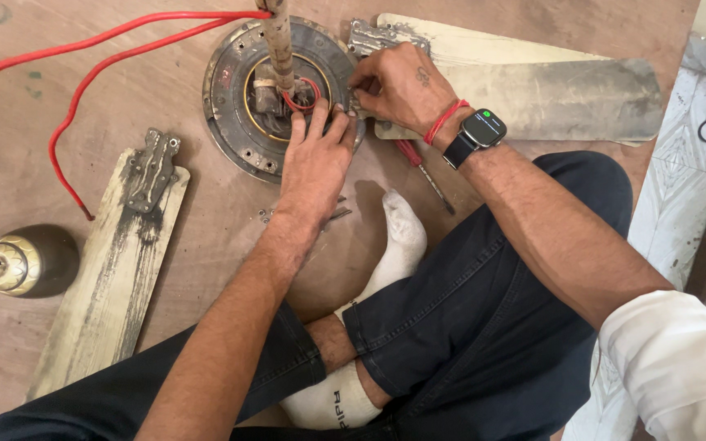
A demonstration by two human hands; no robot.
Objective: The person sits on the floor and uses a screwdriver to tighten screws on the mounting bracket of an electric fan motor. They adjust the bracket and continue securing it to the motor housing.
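The left hand (316,159) is pressing flat, fingers spread, on the fan motor (275,94) lying on the floor, while the right hand (398,86), nearer at its three o'clock rim, is pinching narrowly at the blade bracket (382,37).

head camera, looking steeply down, close over the floor (206,229)

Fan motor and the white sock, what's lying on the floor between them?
In the head view, small loose screws lie on the floor between the fan motor and white sock, partly hidden by the left hand.
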